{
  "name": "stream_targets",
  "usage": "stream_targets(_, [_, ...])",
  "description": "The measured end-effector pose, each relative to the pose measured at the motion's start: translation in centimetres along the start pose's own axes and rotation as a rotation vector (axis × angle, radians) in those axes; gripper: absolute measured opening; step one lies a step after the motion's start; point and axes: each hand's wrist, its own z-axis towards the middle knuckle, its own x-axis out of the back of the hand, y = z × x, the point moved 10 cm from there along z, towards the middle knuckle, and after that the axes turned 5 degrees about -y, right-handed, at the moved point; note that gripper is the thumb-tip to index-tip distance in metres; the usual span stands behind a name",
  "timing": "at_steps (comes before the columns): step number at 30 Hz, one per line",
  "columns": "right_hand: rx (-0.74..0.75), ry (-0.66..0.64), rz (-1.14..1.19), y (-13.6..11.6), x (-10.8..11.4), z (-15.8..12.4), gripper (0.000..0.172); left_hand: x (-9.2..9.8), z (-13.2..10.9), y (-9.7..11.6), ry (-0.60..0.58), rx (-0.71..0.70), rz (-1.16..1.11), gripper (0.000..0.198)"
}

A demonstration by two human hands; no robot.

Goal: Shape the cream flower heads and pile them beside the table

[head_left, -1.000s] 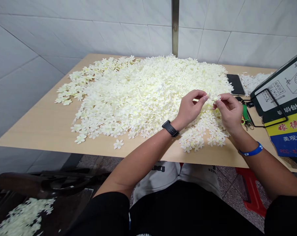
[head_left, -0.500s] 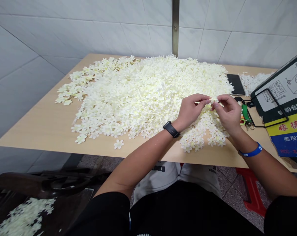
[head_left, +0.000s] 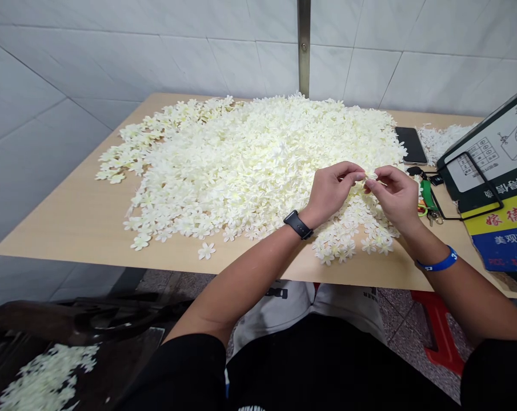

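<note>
A wide heap of cream-white fabric flowers (head_left: 249, 160) covers most of the wooden table (head_left: 69, 222). My left hand (head_left: 329, 191), with a black watch on its wrist, and my right hand (head_left: 393, 197), with a blue wristband, meet above the heap's right side. Both pinch the same small cream flower (head_left: 372, 176) between thumb and fingertips, fingers closed on it. One single flower (head_left: 207, 250) lies apart near the table's front edge.
A black phone (head_left: 410, 145) lies at the back right beside a smaller white pile (head_left: 442, 140). Keys with a green tag (head_left: 427, 200) and a printed cardboard box (head_left: 493, 182) sit at the right. More flowers (head_left: 48, 377) lie on the floor at lower left. A red stool (head_left: 440, 337) stands under the table.
Both hands have dropped slightly and drawn closer together, the fingertips now meeting on the small flower. The heap has not moved.
</note>
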Motion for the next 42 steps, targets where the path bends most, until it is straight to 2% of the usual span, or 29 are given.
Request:
stream_targets(9, [-0.020,-0.032,0.025,0.3,-0.2,0.2,0.036,-0.1,0.1,0.9,-0.043,-0.054,0.066,0.013])
stream_targets(21, [-0.027,-0.024,0.035,0.3,0.0,0.3,0.035,0.0,0.1,1.4,-0.038,-0.060,0.075,0.014])
stream_targets(35, [0.015,-0.059,0.049,0.3,0.0,0.1,0.025,-0.1,0.1,1.5,-0.051,-0.073,0.057,0.013])
stream_targets(42, [0.017,0.012,0.012,0.3,0.6,0.2,0.029,-0.4,0.1,1.9,-0.084,-0.102,0.104,0.013])
